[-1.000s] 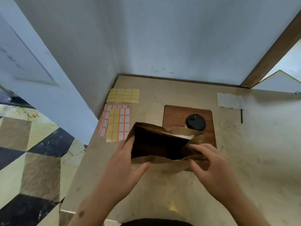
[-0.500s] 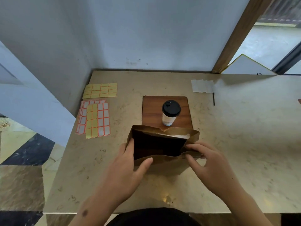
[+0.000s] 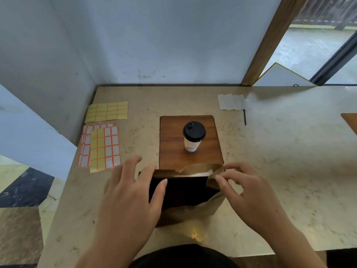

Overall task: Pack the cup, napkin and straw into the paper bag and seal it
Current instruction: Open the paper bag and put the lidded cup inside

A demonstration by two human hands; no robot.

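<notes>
I can read no words, numbers or brand names anywhere here. The cup (image 3: 193, 136) at twelve o'clock from my hands carries a pale printed band low on its side, too small and blurred to make out. The sticker sheets (image 3: 101, 146) at ten o'clock on the tabletop (image 3: 289, 151) show only blank yellow and white label boxes with orange borders. The paper bag (image 3: 193, 209) bears no print that I can see.

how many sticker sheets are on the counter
3 that show. One yellow sheet lies by the wall, left of the wooden board. Nearer, a yellow-and-white sheet overlaps a white one. More could lie hidden under that pile.
</notes>
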